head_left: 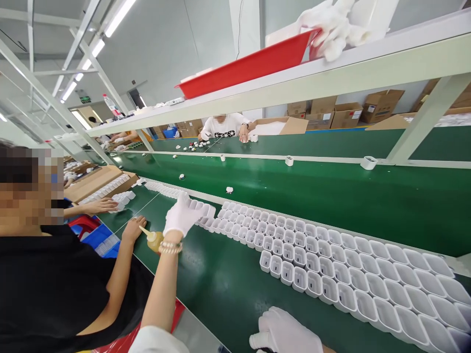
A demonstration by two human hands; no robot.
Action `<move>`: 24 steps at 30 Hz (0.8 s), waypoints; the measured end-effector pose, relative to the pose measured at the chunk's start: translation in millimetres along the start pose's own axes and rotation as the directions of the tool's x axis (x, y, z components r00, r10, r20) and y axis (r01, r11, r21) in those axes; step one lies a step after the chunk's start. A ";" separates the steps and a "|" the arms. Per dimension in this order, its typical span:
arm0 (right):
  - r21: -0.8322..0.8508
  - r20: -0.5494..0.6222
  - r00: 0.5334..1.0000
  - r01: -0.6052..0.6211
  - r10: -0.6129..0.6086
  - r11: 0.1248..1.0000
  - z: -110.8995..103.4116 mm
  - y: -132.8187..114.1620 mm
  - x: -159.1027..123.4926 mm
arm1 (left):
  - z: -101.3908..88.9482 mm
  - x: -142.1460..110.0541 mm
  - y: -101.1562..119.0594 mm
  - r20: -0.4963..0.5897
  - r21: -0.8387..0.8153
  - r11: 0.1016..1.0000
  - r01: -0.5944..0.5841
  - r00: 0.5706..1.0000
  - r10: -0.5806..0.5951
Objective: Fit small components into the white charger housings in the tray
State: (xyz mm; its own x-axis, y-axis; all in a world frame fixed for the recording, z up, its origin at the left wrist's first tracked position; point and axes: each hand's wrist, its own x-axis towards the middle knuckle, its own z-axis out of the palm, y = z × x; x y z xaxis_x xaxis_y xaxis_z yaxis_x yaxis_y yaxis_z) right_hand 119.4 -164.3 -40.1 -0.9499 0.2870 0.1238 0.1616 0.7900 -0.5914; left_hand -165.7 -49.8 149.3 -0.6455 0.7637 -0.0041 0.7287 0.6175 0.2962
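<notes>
My left hand (181, 215), in a white glove with a bead bracelet at the wrist, reaches out over the green belt. Its fingers are stretched onto the near end of a row of white plastic shells (201, 212). My right hand (285, 331), also gloved, is curled closed at the bottom edge, and a small white piece (257, 340) sticks out of its left side. A wide block of open white shells (331, 274) stands in rows on the belt between and to the right of my hands.
A person in black sits close on my left, one hand (132, 228) beside a small yellow-filled bottle (153, 239). Cardboard boxes (95, 182) and blue bins (99, 238) lie beyond. A shelf (294, 81) overhead carries a red tray (250, 66). Another worker sits across the conveyor (331, 191).
</notes>
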 end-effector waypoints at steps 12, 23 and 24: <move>-0.084 -0.061 0.998 -0.018 0.013 0.996 -25.2 -12.3 -5.6 | 75.5 -119.3 22.1 0.285 0.015 0.993 -0.113 0.953 0.105; -0.087 -0.111 0.985 -0.145 0.135 0.986 -8.1 -9.7 -7.8 | 92.6 -119.3 52.0 0.259 0.149 0.984 -0.101 0.964 0.059; -0.092 -0.125 0.979 -0.171 0.159 0.981 -5.2 -10.5 -8.3 | 93.6 -120.3 52.1 0.259 0.156 0.983 -0.097 0.964 0.054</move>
State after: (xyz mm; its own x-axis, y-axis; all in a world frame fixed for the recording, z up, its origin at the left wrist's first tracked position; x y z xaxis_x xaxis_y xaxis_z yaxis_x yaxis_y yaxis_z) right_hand 127.1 -172.1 -30.7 -0.8710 0.4745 0.1273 0.3453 0.7756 -0.5283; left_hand -28.7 -91.8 75.9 -0.5239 0.8185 -0.2358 0.8144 0.5625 0.1427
